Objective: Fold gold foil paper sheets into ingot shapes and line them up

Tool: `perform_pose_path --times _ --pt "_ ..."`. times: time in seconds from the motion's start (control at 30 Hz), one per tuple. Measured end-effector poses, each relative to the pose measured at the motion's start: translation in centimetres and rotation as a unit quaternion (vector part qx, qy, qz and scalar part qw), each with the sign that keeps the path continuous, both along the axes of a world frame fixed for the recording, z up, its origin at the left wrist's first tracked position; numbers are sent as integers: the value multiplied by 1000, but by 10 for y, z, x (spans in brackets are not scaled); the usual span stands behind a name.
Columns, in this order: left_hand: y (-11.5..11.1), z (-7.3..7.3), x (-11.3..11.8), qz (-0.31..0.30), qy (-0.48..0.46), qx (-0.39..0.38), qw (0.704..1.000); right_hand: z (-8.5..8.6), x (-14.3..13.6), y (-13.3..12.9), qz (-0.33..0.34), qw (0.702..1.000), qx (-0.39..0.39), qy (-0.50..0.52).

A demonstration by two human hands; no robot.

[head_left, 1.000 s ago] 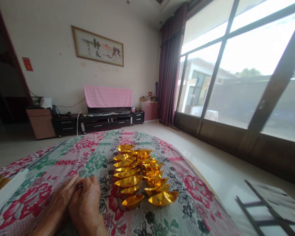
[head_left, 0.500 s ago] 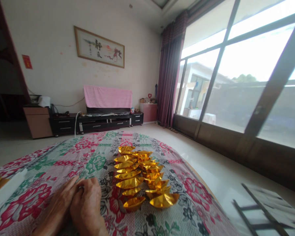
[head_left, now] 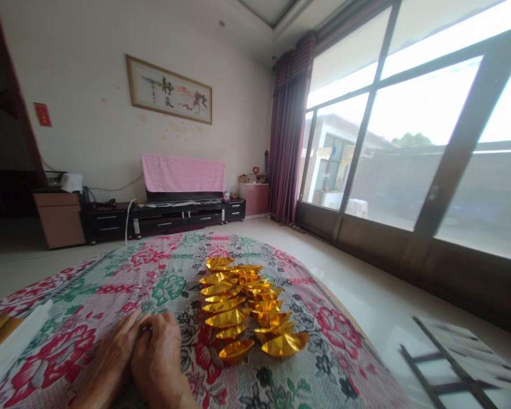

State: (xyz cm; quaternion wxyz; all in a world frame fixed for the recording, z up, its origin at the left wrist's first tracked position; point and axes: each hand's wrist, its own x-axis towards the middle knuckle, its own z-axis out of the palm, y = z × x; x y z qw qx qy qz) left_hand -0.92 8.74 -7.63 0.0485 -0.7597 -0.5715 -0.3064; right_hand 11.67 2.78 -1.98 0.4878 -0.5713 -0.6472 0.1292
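My left hand (head_left: 113,355) and my right hand (head_left: 158,349) rest side by side on the flowered tablecloth (head_left: 255,392), touching each other. The fingers of both are curled together, and whatever they may hold is hidden. To their right, several gold foil boat shapes lie in two rough columns. A small gold boat (head_left: 235,351) is nearest in the left column, and a wider gold boat (head_left: 285,344) is nearest in the right one.
At the left edge, gold paper (head_left: 0,334) lies by a white sheet or box edge (head_left: 23,335). A slatted chair or stool (head_left: 468,352) stands at the lower right. Beyond the table are a black cabinet (head_left: 174,218) and glass doors (head_left: 409,142).
The view has shifted slightly, so the room appears a little lower and further left. Both hands appear slightly further right, still together. The gold shapes keep their arrangement.
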Motion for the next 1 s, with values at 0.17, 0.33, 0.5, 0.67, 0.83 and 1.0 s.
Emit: perform_pose_path --times 0.17,0.33,0.5,0.67,0.83,1.0 --pt "1 -3 3 -2 28 -33 999 -1 1 0 5 1000 13 14" --pt "0 -1 7 8 41 -20 999 4 3 -3 3 1000 13 2" --pt "1 -5 6 -2 23 -5 1000 10 2 -9 -9 999 5 -35" --pt "0 -5 7 -16 24 9 1000 6 2 -8 -14 998 23 -53" --pt "-17 19 18 -13 8 -2 1000 4 3 -5 -13 999 11 -52" --pt "-35 51 27 -3 -69 -36 997 8 6 -6 -1 999 6 -53"
